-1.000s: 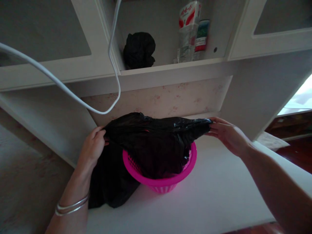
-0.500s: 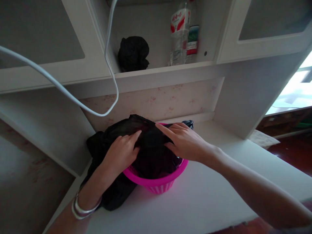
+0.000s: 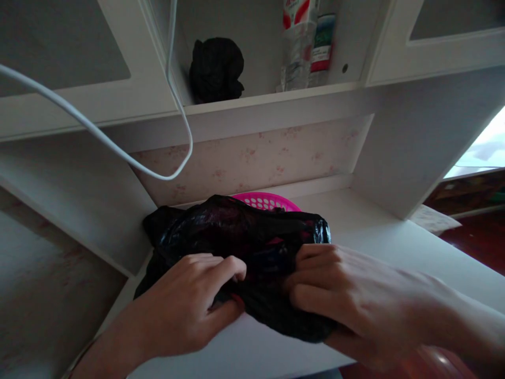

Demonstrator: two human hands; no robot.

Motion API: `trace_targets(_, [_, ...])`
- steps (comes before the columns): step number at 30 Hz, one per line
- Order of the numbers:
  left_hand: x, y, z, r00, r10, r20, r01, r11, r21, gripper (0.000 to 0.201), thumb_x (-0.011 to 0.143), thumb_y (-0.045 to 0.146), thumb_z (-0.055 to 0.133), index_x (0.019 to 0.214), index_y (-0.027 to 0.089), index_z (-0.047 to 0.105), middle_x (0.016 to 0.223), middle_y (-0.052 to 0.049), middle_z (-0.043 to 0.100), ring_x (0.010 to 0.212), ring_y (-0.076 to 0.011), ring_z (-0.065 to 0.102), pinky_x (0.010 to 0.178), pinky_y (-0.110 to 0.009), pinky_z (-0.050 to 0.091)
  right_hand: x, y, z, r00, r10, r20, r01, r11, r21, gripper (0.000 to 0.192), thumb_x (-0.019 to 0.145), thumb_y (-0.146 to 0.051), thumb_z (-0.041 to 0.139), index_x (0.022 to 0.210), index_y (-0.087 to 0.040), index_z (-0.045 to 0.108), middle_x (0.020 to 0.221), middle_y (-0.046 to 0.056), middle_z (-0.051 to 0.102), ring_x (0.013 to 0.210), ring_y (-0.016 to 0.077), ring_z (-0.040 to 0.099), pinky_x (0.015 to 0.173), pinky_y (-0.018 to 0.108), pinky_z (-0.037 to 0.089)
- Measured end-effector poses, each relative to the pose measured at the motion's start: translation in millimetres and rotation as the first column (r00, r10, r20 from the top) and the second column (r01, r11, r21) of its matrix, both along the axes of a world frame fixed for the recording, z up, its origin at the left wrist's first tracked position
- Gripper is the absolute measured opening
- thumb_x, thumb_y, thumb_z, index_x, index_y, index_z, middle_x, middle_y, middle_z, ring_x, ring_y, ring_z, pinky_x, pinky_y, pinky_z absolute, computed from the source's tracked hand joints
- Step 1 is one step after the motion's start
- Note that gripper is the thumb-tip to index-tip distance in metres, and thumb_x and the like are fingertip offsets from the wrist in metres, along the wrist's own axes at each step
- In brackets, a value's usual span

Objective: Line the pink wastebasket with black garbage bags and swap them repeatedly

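1. The left hand (image 3: 185, 305) is mostly closed, its fingers curled and its thumb and forefinger pinching the near rim of a black plastic bag (image 3: 236, 226).
2. The right hand (image 3: 343, 295) is closed too, its bent fingers gripping the bag's rim to the right; part of the bag hangs below them.
3. The bag's mouth gapes between the hands. Its far side covers most of a pink basket (image 3: 268, 199), whose perforated back rim shows behind it.
4. The basket is near the back edge of the white desktop (image 3: 366, 226); the bag spreads toward the left edge, and both hands are over the front part.
5. A white cable (image 3: 98, 134) hangs above the desktop's back left corner.
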State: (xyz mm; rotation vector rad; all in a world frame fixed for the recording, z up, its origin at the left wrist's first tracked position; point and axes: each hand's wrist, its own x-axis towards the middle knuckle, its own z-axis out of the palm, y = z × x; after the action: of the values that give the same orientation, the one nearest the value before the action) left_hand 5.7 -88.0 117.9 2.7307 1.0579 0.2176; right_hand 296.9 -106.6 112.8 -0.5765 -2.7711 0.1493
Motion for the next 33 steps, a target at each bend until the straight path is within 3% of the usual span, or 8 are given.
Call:
trace_targets(5, [-3.3,-6.4,-7.5,0.993,-0.01,-0.117,-0.002,0.995,-0.098,0.055,0.09,0.046,0.074,0.141,0.035,0.055,0.122,0.001,0.076,0.107,-0.0263,0.074,0.088,-0.037,0.055,-1.6,-4.5,-6.9,0.993,-0.117,0.023,0.118,0.991,-0.07,0.039,0.087,-0.024,0.068,0.125,-0.02,0.064,0.1,0.007,0.077,0.078,0.0211,0.067,0.066,0.033,0.044])
trace_targets(7, [-5.5,-11.2,-12.9,0.989,-0.01,-0.145,-0.007,0.993,-0.12,0.049,0.096,0.041,0.068,0.143,0.035,0.054,0.12,0.001,0.077,0.103,-0.0261,0.075,0.085,-0.037,0.056,-3.2,-5.1,-12.4,0.985,-0.162,0.059,0.168,0.981,-0.101,0.045,0.089,-0.03,0.069,0.133,-0.021,0.062,0.108,0.008,0.077,0.083,0.0221,0.069,0.067,0.033,0.045])
trace_targets(10, [-9.1,-17.5,-24.5,0.993,-0.031,-0.114,0.016,0.992,-0.127,0.034,0.097,0.021,0.062,0.129,0.031,0.064,0.115,0.001,0.078,0.101,-0.0236,0.076,0.086,-0.034,0.056,-2.8,-5.9,-24.4,0.983,-0.152,0.101,0.165,0.978,-0.127,0.036,0.09,-0.022,0.066,0.126,-0.024,0.065,0.107,0.004,0.077,0.088,0.0216,0.069,0.074,0.034,0.047])
trace_targets(14, [-13.2,-20.8,-45.6,0.994,-0.027,-0.108,0.006,0.981,-0.193,0.034,0.09,0.017,0.069,0.122,0.028,0.07,0.115,-0.001,0.078,0.103,-0.0248,0.075,0.089,-0.033,0.057,4.0,-7.3,-45.2,0.98,-0.123,0.154,0.148,0.976,-0.16,0.013,0.087,-0.02,0.07,0.099,-0.024,0.072,0.096,0.0,0.077,0.084,0.0201,0.07,0.077,0.034,0.049])
trace_targets(18, [-14.8,-16.8,-68.3,0.998,-0.003,-0.066,-0.017,0.953,-0.302,0.024,0.096,0.024,0.065,0.117,0.031,0.074,0.109,0.0,0.079,0.099,-0.0244,0.076,0.085,-0.032,0.057,8.6,-4.5,-69.5,0.954,-0.216,0.206,0.267,0.926,-0.267,0.028,0.087,-0.032,0.076,0.113,-0.024,0.077,0.105,0.006,0.078,0.098,0.0251,0.073,0.088,0.035,0.053])
trace_targets(24, [-13.3,1.8,-96.2,0.993,0.007,0.121,0.058,0.851,-0.522,0.031,0.093,0.02,0.067,0.118,0.035,0.078,0.119,0.004,0.08,0.113,-0.0231,0.073,0.1,-0.033,0.052,3.0,9.2,-89.6,0.861,-0.27,0.431,0.443,0.815,-0.373,0.06,0.079,-0.037,0.086,0.136,-0.026,0.069,0.133,0.014,0.072,0.121,0.0391,0.068,0.102,0.051,0.054])
trace_targets(30, [-21.7,16.7,-117.9,0.966,0.153,0.208,0.041,0.705,-0.708,0.032,0.093,0.02,0.064,0.118,0.033,0.079,0.12,0.004,0.08,0.114,-0.0202,0.072,0.103,-0.032,0.051,6.9,10.9,-103.5,0.909,-0.27,0.318,0.396,0.797,-0.456,0.078,0.077,-0.039,0.087,0.149,-0.027,0.059,0.146,0.015,0.063,0.131,0.04,0.061,0.11,0.055,0.049])
trace_targets(33, [-34.6,21.9,-134.8,0.954,0.225,0.198,0.006,0.648,-0.762,0.028,0.091,0.033,0.068,0.117,0.031,0.08,0.121,0.001,0.079,0.119,-0.0227,0.071,0.11,-0.037,0.05,13.3,12.0,-110.3,0.935,-0.239,0.261,0.346,0.776,-0.527,0.09,0.076,-0.047,0.087,0.155,-0.024,0.051,0.154,0.017,0.056,0.139,0.0399,0.055,0.117,0.054,0.044])
